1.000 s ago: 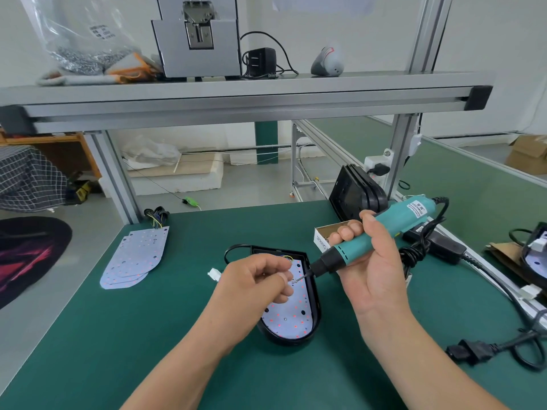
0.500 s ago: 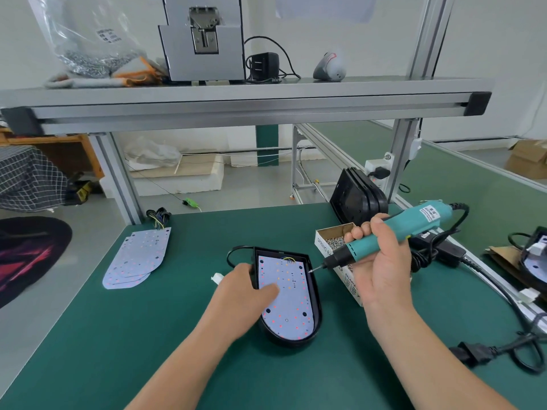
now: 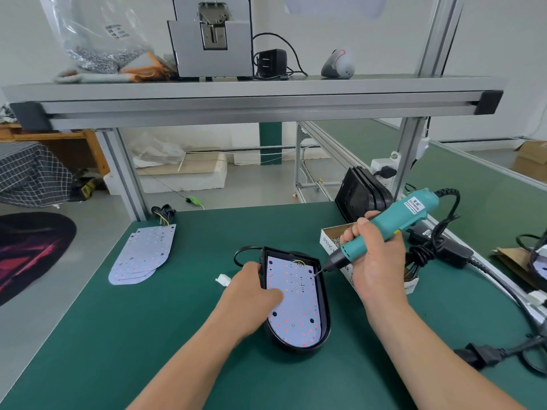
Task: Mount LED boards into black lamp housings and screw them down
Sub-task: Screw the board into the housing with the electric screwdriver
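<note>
A black lamp housing (image 3: 326, 306) lies on the green bench with a white LED board (image 3: 299, 294) seated inside it. My left hand (image 3: 248, 297) holds the housing's left wall, thumb lying on the board and fingers along the outer rim. My right hand (image 3: 376, 261) grips a teal electric screwdriver (image 3: 396, 220), tilted down to the left. Its bit tip touches the board's upper right edge, near the housing wall. The housing's black cable loops out at the top left and ends in a white connector (image 3: 223, 281).
A small open box of screws (image 3: 331, 235) sits behind my right hand. Spare LED boards (image 3: 142, 253) are stacked at the left, and black housings (image 3: 361, 193) lean at the back right. The screwdriver's cord, an adapter (image 3: 450, 250) and a plug (image 3: 479, 355) lie on the right.
My left hand left the bit tip and came down onto the housing's left side. The screwdriver tip moved from above the board's middle to its upper right edge.
</note>
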Demonstrator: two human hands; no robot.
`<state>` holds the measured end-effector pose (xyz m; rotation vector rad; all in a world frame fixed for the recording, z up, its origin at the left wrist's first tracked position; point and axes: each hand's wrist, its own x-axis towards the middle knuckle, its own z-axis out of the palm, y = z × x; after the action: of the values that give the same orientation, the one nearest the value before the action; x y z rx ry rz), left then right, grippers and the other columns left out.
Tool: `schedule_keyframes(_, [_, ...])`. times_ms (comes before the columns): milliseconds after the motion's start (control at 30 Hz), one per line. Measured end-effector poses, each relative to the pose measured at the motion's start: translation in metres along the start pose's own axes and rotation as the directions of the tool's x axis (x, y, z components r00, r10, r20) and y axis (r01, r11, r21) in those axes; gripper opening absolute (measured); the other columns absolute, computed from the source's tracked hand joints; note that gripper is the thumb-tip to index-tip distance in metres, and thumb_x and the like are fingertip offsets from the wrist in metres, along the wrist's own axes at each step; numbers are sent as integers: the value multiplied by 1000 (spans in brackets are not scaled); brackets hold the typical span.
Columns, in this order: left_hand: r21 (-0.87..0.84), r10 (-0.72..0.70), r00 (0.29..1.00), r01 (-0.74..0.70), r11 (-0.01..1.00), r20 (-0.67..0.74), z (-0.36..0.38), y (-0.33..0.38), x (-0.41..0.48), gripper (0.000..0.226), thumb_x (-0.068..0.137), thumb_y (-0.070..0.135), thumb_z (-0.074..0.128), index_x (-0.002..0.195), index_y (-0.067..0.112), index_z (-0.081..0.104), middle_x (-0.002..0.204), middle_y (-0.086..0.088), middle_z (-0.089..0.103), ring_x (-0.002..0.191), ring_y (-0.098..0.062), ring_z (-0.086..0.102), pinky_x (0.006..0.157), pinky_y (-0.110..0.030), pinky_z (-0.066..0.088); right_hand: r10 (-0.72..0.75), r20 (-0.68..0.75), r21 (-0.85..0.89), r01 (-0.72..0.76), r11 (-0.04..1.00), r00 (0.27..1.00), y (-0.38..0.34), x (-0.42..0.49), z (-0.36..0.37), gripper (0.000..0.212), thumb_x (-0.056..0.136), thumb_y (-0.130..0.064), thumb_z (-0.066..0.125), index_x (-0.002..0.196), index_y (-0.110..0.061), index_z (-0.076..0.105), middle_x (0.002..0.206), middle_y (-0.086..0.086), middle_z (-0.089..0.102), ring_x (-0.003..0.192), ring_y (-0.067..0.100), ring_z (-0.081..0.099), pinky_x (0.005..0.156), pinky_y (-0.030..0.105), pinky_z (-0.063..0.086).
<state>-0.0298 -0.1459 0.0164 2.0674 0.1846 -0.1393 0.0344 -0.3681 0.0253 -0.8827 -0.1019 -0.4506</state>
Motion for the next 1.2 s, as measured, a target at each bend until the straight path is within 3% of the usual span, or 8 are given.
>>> schedule_keyframes(133, [25,3,1000,-3,1000,0,-1,1,-1,33,74,29,67,106,24,58,97,3,75,93,-24,73,83,-46,61,-10,-7,-28,10,1000,1000,2,-2,1,25,90,-5,68,109,-16,55,83,4,56,69,20,56,73,35,52])
schedule_keyframes(300, [35,9,1000,-9,999,-2,0,1,-2,32,76,28,67,107,23,58,100,1,74,98,-25,73,87,-48,61,-14,12,-42,14,999,1000,4,-3,2,22,93,-4,66,107,-17,56,81,3,58,69,20,57,71,33,55])
schedule_keyframes(467, [31,16,1000,-16,999,-5,1,3,-2,30,77,25,67,106,21,59,98,-1,75,95,-26,74,84,-47,61,-1,55,-71,4,997,998,4,-5,3,23,92,-7,67,109,-17,55,80,5,58,70,21,58,71,32,57])
schedule_keyframes(533, [14,13,1000,-13,1000,-2,1,3,-1,30,77,25,66,106,20,59,98,-4,75,85,-25,73,77,-42,60,-9,93,-101,19,995,996,4,-5,5,23,92,-9,68,110,-17,56,82,8,55,69,22,59,71,32,57])
schedule_keyframes(700, [-16,6,1000,-6,1000,8,1,2,-1,30,78,24,66,106,17,58,95,-6,74,72,-16,61,68,-32,49,-22,266,-270,96,958,964,7,-4,8,21,93,-19,70,112,-18,59,79,10,58,75,30,59,77,43,50])
schedule_keyframes(867, [8,13,1000,-13,1000,13,1,2,-1,32,75,26,65,106,20,58,97,-3,76,91,-27,74,81,-45,61,-20,438,-363,197,911,899,8,-4,16,18,96,-20,67,112,-23,60,75,10,62,72,26,59,72,31,52])
schedule_keyframes(1033, [10,19,1000,-19,1000,18,0,1,-1,33,74,28,64,106,21,58,97,-3,76,94,-28,75,83,-49,62,19,395,-350,131,928,919,8,6,14,13,94,-20,68,100,-27,59,71,2,56,68,30,53,77,48,48])
schedule_keyframes(1200, [3,12,1000,-12,1000,24,0,1,0,33,74,27,64,105,19,58,98,-6,75,81,-24,73,72,-39,58,82,445,-307,66,950,892,7,6,10,14,92,-16,69,101,-21,59,76,4,52,67,27,54,88,50,55])
